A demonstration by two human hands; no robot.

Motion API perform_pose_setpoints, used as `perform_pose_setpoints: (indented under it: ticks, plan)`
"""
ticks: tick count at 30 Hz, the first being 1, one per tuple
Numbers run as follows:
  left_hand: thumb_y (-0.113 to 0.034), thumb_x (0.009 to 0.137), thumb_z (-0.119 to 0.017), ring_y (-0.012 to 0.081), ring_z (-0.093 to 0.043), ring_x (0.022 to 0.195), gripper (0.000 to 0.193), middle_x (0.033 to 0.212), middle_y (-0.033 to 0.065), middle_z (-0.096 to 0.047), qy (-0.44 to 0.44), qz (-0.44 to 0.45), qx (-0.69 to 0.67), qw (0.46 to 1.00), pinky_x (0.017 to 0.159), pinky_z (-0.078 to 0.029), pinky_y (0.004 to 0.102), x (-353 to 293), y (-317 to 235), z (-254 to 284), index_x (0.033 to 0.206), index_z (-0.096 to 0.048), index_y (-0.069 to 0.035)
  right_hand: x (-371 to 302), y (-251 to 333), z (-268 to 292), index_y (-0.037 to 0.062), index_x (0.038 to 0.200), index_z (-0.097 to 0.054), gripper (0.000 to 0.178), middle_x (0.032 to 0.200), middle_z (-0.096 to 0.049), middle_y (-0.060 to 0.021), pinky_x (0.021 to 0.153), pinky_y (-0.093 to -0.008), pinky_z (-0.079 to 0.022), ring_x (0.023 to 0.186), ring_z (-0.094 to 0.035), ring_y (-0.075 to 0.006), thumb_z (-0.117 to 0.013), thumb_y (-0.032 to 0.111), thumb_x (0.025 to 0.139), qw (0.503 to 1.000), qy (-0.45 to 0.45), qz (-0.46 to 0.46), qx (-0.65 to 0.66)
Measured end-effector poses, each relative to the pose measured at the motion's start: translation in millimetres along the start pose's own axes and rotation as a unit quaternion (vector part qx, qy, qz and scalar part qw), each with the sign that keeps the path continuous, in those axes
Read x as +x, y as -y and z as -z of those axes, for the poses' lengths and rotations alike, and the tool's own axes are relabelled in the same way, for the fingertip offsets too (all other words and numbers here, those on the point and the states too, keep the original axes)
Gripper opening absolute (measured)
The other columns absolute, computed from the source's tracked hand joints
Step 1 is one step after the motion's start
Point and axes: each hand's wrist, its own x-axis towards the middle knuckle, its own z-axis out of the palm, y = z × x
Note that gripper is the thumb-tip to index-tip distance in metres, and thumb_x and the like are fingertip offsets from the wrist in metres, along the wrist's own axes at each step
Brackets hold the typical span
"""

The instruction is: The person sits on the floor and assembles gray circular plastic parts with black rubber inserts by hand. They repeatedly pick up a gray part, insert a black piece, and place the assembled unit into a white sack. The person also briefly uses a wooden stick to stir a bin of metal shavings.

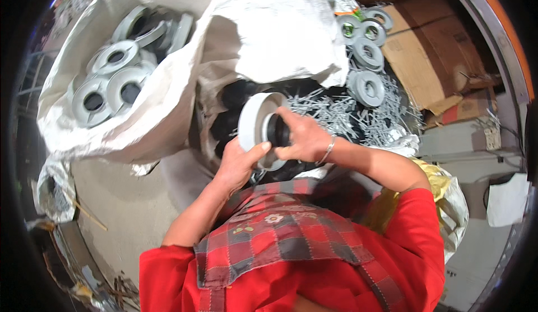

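A pale grey round plastic piece, with a wide rim and a hub in its middle, is tilted on edge before me. My left hand is closed on its lower left side, thumb over the rim. My right hand is closed round a black cylindrical part set against the hub. Whether the black part sits inside the hub or only touches it, I cannot tell. Just beyond both hands lie a heap of thin grey plastic pins and dark round pieces.
A big white woven sack at the left holds several grey flanged rings. More grey rings are piled at the right, beside flattened cardboard. White sacking covers the far middle. A yellow and white bag stands by my right elbow.
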Motion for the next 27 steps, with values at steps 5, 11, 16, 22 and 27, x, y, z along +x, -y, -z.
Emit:
perform_pose_setpoints:
  ticks: [5,11,16,22,27]
  plan:
    - [-0.016,0.082,-0.068,0.0113,-0.058,0.089,0.035,0.100,0.0050,-0.063,-0.047,-0.134,0.137,0.980,0.078,-0.047,0.0267,-6.8,-7.5,-19.7,0.110,-0.057,0.002,12.5,-5.1,-1.6,-0.0094,0.106,-0.052,0.068,0.073,-0.062,-0.0217,0.050,-0.0355,-0.052,0.055,-0.063,-0.0292,-0.058,0.054,0.082,0.890,0.036,-0.173,0.420]
    - [-0.013,0.071,-0.079,0.0151,-0.059,0.077,0.040,0.089,0.0069,-0.064,-0.251,-0.362,0.475,0.762,0.068,-0.048,0.0303,6.7,-77.2,40.6,0.104,-0.062,-0.001,27.6,-135.5,42.2,-0.0086,0.107,-0.059,0.056,0.082,-0.066,-0.0218,0.064,-0.0342,-0.053,0.069,-0.066,-0.0263,-0.055,0.044,0.089,0.983,-0.173,-0.066,0.013]
    - [-0.021,0.094,-0.044,0.0349,-0.027,0.136,0.061,0.145,0.0228,-0.029,-0.315,-0.621,0.382,0.608,0.113,-0.016,0.0478,-8.8,-167.4,45.7,0.143,-0.019,0.003,21.6,-294.7,100.9,-0.0124,0.121,-0.038,0.089,0.112,-0.057,-0.0306,0.089,-0.0423,-0.047,0.106,-0.057,-0.0395,-0.075,0.049,0.069,0.879,-0.245,-0.383,-0.146]
    - [0.004,0.081,-0.055,0.0297,-0.041,0.129,0.049,0.137,0.0203,-0.043,-0.244,-0.377,0.395,0.801,0.108,-0.031,0.0409,10.0,-85.2,33.4,0.129,-0.046,0.006,17.7,-360.4,103.4,-0.0096,0.131,-0.026,0.104,0.123,-0.053,-0.0274,0.099,-0.0400,-0.040,0.115,-0.053,-0.0376,-0.082,0.043,0.061,0.865,-0.136,-0.461,-0.141]
    - [-0.001,0.075,-0.066,0.0309,-0.052,0.119,0.047,0.128,0.0193,-0.053,-0.108,-0.260,0.536,0.796,0.100,-0.040,0.0375,39.0,-33.3,5.5,0.121,-0.055,0.001,-3.4,-360.3,97.4,-0.0115,0.124,-0.032,0.091,0.116,-0.055,-0.0311,0.094,-0.0375,-0.044,0.109,-0.056,-0.0384,-0.080,0.036,0.062,0.873,-0.029,-0.466,-0.140]
